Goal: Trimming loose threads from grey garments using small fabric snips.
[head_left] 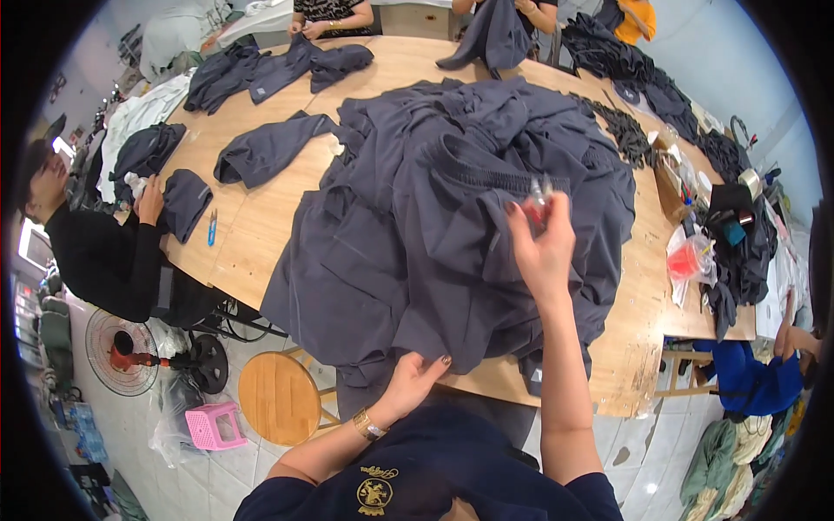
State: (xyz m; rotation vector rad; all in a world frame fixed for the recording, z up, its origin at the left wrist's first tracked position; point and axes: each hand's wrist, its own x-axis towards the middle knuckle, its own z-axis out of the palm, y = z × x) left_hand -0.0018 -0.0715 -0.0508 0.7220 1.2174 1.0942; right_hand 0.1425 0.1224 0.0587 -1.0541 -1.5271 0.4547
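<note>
A big heap of dark grey shorts [365, 269] with elastic waistbands covers the middle of the table in front of me. At the heap's near edge my left hand [413, 387] is closed on the cloth of one pair, thumb on top. My right hand [547, 243] is raised over the heap, fingers curled around small thread snips [540, 207] with red on the handle and a metal tip, partly hidden by the fingers. Just beyond it lies a gathered waistband [486, 174].
The wooden table [248, 239] bears blue snips [212, 227] on the left and a red drink cup [686, 259] on the right. Co-workers handle dark garments around it. A round stool [278, 398], pink plastic stool [215, 425] and fan [122, 352] stand at the lower left.
</note>
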